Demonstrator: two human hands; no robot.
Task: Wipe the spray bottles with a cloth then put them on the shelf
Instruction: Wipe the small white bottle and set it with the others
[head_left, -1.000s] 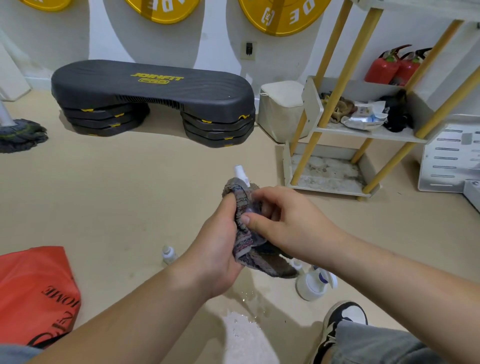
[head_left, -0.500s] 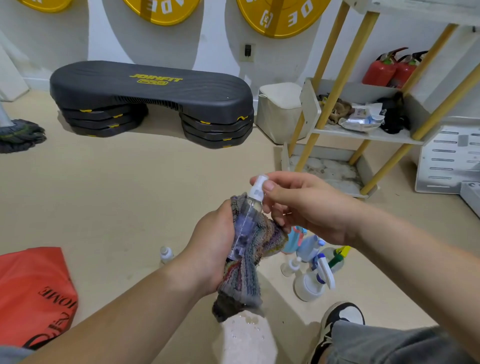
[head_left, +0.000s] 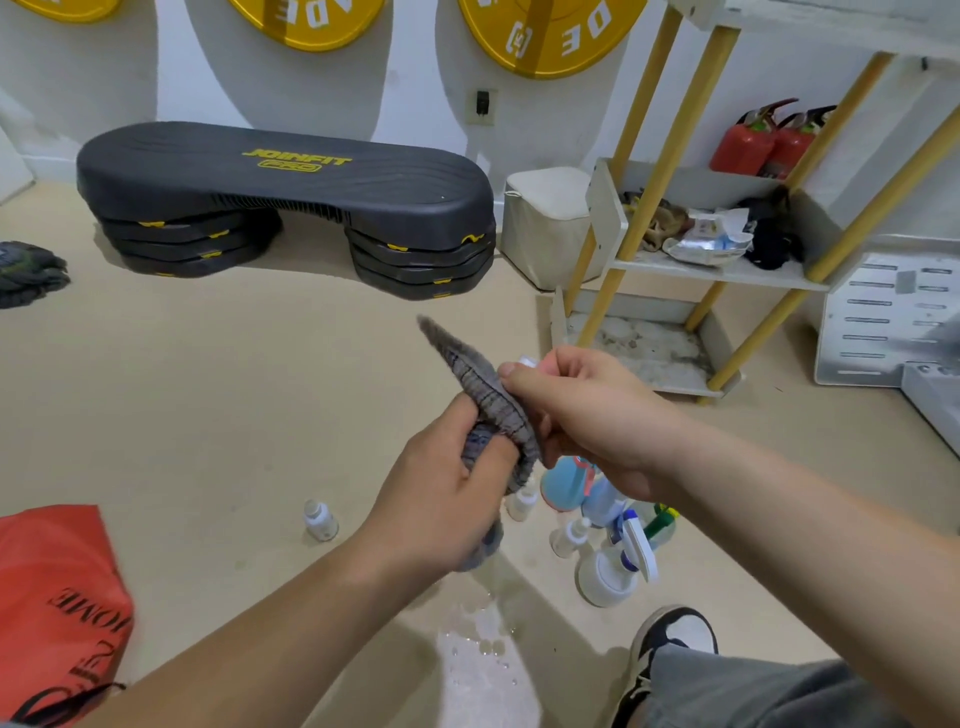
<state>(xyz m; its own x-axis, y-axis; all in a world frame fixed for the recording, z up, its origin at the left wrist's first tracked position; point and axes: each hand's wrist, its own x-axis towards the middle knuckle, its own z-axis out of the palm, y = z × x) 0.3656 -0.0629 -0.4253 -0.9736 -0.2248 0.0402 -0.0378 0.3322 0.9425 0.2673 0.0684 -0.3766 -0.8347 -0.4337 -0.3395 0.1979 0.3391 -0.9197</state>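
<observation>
Beige floor (head_left: 218, 395) under me. Spray bottles (head_left: 613, 540) cluster at 5 o'clock by my shoe (head_left: 670, 644); one small bottle (head_left: 319, 519) stands apart at 7. Red bag (head_left: 57, 608) at 8, step platform (head_left: 285, 208) at 11, shelf (head_left: 717, 270) at 2.

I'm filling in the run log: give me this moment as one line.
step: wiping | left hand: grips cloth | right hand: pinches spray bottle top | bottle body: hidden by cloth | shelf: bottle not placed yet

Grey striped cloth (head_left: 485, 400), black step platform (head_left: 291, 192) with yellow lettering, red extinguishers (head_left: 763, 143).
</observation>
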